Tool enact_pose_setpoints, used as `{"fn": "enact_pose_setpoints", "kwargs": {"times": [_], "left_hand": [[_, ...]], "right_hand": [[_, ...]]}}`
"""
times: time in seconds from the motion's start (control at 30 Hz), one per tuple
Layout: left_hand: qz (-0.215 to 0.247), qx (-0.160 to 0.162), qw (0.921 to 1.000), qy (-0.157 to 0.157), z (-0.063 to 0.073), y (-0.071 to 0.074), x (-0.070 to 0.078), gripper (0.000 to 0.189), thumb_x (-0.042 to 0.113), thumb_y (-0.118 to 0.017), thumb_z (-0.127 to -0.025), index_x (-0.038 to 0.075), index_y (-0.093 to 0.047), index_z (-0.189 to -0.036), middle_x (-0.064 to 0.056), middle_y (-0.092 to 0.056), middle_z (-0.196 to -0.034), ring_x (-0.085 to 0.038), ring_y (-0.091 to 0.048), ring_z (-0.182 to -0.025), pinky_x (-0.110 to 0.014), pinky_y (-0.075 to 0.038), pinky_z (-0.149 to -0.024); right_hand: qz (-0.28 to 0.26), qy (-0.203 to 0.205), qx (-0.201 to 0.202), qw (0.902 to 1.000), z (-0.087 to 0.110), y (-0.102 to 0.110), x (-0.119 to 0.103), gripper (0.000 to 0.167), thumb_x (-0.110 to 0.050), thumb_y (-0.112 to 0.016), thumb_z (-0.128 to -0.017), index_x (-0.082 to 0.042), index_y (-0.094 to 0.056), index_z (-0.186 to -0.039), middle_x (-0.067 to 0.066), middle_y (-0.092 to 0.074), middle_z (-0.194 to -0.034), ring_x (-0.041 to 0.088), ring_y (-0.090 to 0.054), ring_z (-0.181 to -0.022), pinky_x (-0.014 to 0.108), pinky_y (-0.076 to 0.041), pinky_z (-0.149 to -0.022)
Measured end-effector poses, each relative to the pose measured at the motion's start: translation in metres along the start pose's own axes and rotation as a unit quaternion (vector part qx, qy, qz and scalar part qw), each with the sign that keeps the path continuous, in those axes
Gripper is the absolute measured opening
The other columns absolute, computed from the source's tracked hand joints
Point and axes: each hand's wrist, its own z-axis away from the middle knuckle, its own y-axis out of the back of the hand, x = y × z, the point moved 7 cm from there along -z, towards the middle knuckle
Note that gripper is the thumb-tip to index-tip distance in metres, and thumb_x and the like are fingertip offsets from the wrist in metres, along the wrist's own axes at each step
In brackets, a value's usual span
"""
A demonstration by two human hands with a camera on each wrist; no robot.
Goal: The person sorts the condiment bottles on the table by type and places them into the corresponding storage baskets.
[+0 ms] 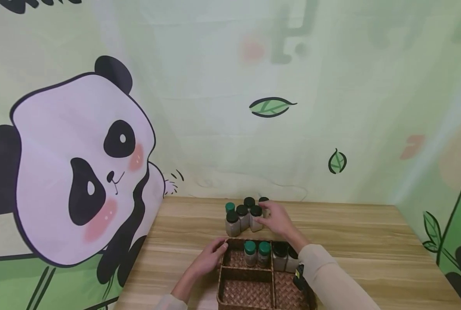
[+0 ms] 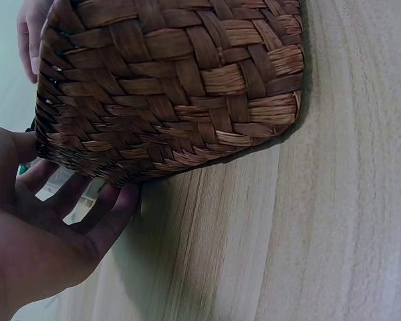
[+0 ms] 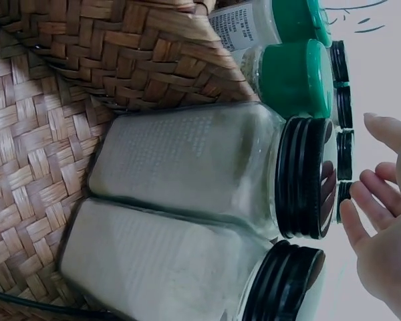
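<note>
My left hand (image 1: 211, 258) grips the back left corner of a brown woven basket (image 1: 247, 269), thumb at the rim and fingers along the outer wall in the left wrist view. My right hand (image 1: 278, 220) reaches past the basket to a cluster of glass spice jars. Its thumb and fingers are spread around the black lid of one jar (image 1: 256, 217). In the right wrist view the fingers (image 3: 374, 200) stand apart near the lids. Beside that jar stand several more black-lidded jars (image 1: 233, 224) and a green-lidded jar (image 1: 229, 208).
Inside the basket, two green-lidded jars (image 1: 250, 254) stand in the back left compartment. Two black-lidded jars (image 3: 194, 167) stand side by side in the right compartment. The wooden table (image 1: 354, 241) meets a panda-printed cloth backdrop (image 1: 215, 129) behind the jars.
</note>
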Motion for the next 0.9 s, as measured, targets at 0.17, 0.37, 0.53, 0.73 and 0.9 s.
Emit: {"fn": "enact_pose_setpoints", "kwargs": {"times": [0.17,0.37,0.53,0.73,0.9], "left_hand": [[0.004,-0.004,1.0,0.0,0.0,-0.001,0.0,0.047,0.029,-0.047,-0.115,-0.002,-0.05,-0.151,-0.03,-0.05,-0.148,-0.045,-0.058,-0.127,-0.053,-0.06,-0.089],[0.015,-0.007,0.9999,0.002,0.0,-0.002,0.0,0.047,0.028,-0.047,-0.115,-0.002,-0.049,-0.151,-0.03,-0.05,-0.148,-0.046,-0.059,-0.126,-0.054,-0.06,-0.09],[0.016,-0.007,0.9998,0.003,0.0,-0.001,-0.001,0.048,0.03,-0.047,-0.115,-0.002,-0.049,-0.152,-0.03,-0.049,-0.148,-0.045,-0.058,-0.126,-0.053,-0.061,-0.089],[0.016,-0.007,0.9998,0.002,0.0,-0.001,-0.001,0.048,0.029,-0.047,-0.116,-0.002,-0.049,-0.152,-0.03,-0.049,-0.148,-0.046,-0.058,-0.126,-0.053,-0.061,-0.089],[0.015,-0.007,0.9999,-0.001,0.001,-0.001,0.0,0.047,0.029,-0.047,-0.116,-0.002,-0.049,-0.152,-0.03,-0.05,-0.148,-0.045,-0.06,-0.124,-0.052,-0.06,-0.089]], "right_hand": [[0.039,0.029,-0.015,0.9987,-0.002,-0.003,-0.008,0.056,-0.015,-0.081,-0.095,0.008,-0.06,-0.142,0.026,-0.06,-0.145,0.044,-0.054,-0.136,0.058,-0.044,-0.112],[0.049,0.037,-0.038,0.9974,-0.005,-0.009,-0.01,0.064,-0.017,-0.082,-0.094,0.006,-0.056,-0.148,0.026,-0.054,-0.151,0.045,-0.05,-0.141,0.058,-0.043,-0.114],[0.066,0.041,-0.067,0.9948,-0.006,-0.016,-0.01,0.066,-0.017,-0.081,-0.096,0.007,-0.052,-0.15,0.027,-0.049,-0.156,0.047,-0.045,-0.144,0.06,-0.04,-0.115],[0.086,0.045,-0.082,0.9919,-0.005,-0.021,-0.01,0.063,-0.014,-0.076,-0.099,0.008,-0.051,-0.151,0.027,-0.044,-0.16,0.048,-0.039,-0.148,0.061,-0.037,-0.118],[0.1,0.048,-0.076,0.9909,-0.003,-0.021,-0.011,0.059,-0.014,-0.075,-0.099,0.009,-0.053,-0.149,0.028,-0.046,-0.157,0.049,-0.041,-0.145,0.061,-0.039,-0.116]]}}
